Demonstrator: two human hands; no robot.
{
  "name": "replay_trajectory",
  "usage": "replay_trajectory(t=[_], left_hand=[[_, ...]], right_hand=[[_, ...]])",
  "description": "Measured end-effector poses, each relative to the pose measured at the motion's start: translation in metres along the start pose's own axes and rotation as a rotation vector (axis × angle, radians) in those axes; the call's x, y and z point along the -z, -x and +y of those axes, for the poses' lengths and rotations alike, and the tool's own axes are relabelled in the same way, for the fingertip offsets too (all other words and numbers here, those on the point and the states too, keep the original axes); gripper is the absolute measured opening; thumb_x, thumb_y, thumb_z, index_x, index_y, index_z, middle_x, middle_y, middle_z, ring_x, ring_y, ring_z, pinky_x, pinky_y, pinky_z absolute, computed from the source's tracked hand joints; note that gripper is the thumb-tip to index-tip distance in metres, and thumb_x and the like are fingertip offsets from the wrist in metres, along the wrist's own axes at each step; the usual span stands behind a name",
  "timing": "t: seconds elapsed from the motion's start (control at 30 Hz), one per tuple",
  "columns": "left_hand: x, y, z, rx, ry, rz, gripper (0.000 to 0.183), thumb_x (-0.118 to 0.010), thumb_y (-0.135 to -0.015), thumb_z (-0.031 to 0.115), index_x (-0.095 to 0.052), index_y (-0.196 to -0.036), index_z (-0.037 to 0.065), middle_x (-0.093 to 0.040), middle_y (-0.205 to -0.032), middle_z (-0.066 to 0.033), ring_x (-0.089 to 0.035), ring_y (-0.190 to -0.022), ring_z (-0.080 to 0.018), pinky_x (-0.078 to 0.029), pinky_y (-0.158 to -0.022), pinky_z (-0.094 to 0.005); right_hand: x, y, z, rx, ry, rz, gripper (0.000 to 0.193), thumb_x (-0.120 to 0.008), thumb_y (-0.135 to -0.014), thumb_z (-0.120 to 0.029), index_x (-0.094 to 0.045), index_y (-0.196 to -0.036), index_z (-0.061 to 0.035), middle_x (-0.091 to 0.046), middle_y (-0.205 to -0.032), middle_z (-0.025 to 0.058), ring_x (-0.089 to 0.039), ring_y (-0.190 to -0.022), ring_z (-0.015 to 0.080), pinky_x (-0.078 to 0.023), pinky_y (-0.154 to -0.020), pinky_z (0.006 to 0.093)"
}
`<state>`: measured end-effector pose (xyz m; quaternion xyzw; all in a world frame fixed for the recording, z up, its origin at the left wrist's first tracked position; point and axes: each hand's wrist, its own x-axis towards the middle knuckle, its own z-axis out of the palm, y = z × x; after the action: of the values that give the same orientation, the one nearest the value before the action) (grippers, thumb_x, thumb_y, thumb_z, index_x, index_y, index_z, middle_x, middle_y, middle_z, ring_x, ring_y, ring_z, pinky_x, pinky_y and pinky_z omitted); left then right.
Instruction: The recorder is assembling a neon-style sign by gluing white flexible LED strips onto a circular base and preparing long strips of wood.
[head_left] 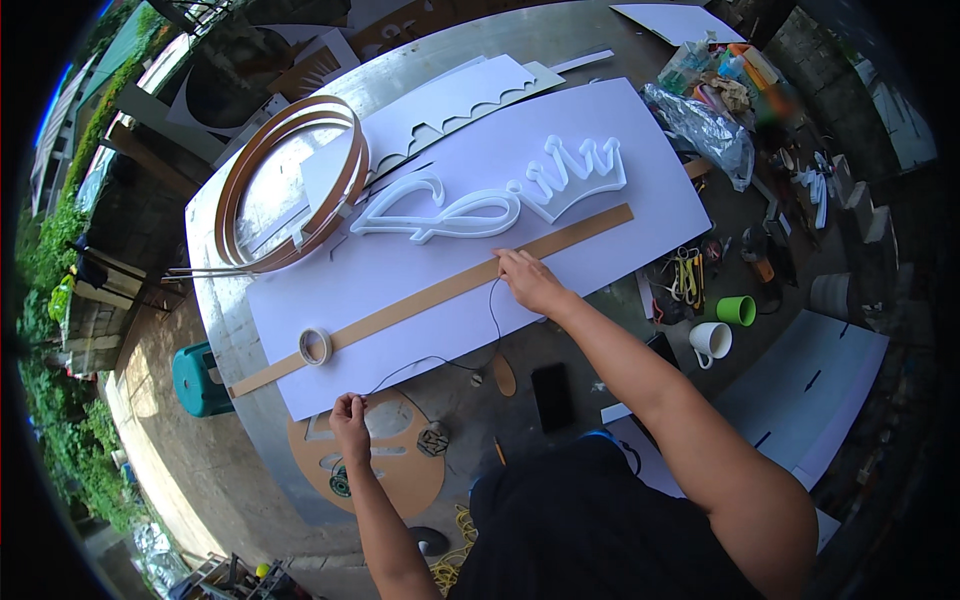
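Note:
A thin dark cord hangs in a slack curve between my two hands. My left hand pinches one part of it beside the lower edge of a large white sheet. My right hand is closed on another part, its fingertips over a long flat brown strip that crosses the sheet at a slant. A roll of tape sits on the strip toward its left end. Beyond my right hand lie a white looped, script-like shape and a white crown-shaped piece.
Brown hoops stand at the back left. A brown cut-out board lies by my left forearm, near a black phone-like slab. On the right are a white mug, a green cup and crumpled plastic. A green stool stands left.

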<state>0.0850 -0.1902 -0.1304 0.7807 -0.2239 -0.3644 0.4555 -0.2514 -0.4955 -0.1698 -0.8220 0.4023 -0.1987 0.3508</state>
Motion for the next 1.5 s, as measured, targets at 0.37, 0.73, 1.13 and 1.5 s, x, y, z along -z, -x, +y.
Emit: replay_trajectory(t=[0.37, 0.73, 1.13, 1.5], left_hand=[[-0.014, -0.01, 0.037, 0.034, -0.019, -0.071, 0.011, -0.06, -0.101, 0.009, -0.065, -0.098, 0.0, -0.066, -0.091, -0.0024, -0.058, -0.083, -0.008, -0.046, -0.077, -0.0231], [-0.072, -0.046, 0.068, -0.083, -0.216, -0.183, 0.013, -0.063, -0.099, 0.012, -0.066, -0.098, 0.0, -0.069, -0.086, -0.0031, -0.054, -0.07, -0.0068, -0.045, -0.065, -0.0245], [-0.112, -0.09, 0.027, 0.049, -0.378, -0.145, 0.013, -0.064, -0.095, 0.011, -0.067, -0.092, -0.002, -0.07, -0.084, -0.0066, -0.065, -0.079, -0.0137, -0.05, -0.071, -0.0291], [-0.111, -0.108, 0.018, 0.0, -0.482, -0.166, 0.015, -0.063, -0.095, 0.01, -0.068, -0.092, -0.003, -0.071, -0.083, -0.0069, -0.063, -0.075, -0.0134, -0.05, -0.072, -0.0296]], right_hand=[[0.056, 0.043, 0.013, -0.142, -0.021, 0.154, 0.004, -0.063, -0.092, -0.005, -0.064, -0.093, -0.002, -0.066, -0.102, 0.0148, -0.062, -0.098, 0.0358, -0.05, -0.084, 0.0435], [0.172, 0.076, 0.097, -0.618, -1.122, 0.708, 0.009, -0.076, -0.092, -0.009, -0.069, -0.097, -0.0065, -0.067, -0.086, -0.0017, -0.062, -0.074, 0.0071, -0.049, -0.069, 0.0196], [0.111, 0.047, 0.138, -0.767, -0.051, 0.894, 0.041, -0.08, -0.084, -0.013, -0.049, -0.11, -0.0037, -0.072, -0.079, 0.0109, -0.071, -0.074, 0.0301, -0.054, -0.071, 0.0423], [0.096, 0.041, 0.135, -0.768, 0.33, 0.812, 0.019, -0.078, -0.082, -0.017, -0.062, -0.087, -0.0089, -0.068, -0.08, 0.0035, -0.065, -0.083, 0.0303, -0.047, -0.077, 0.0469]])
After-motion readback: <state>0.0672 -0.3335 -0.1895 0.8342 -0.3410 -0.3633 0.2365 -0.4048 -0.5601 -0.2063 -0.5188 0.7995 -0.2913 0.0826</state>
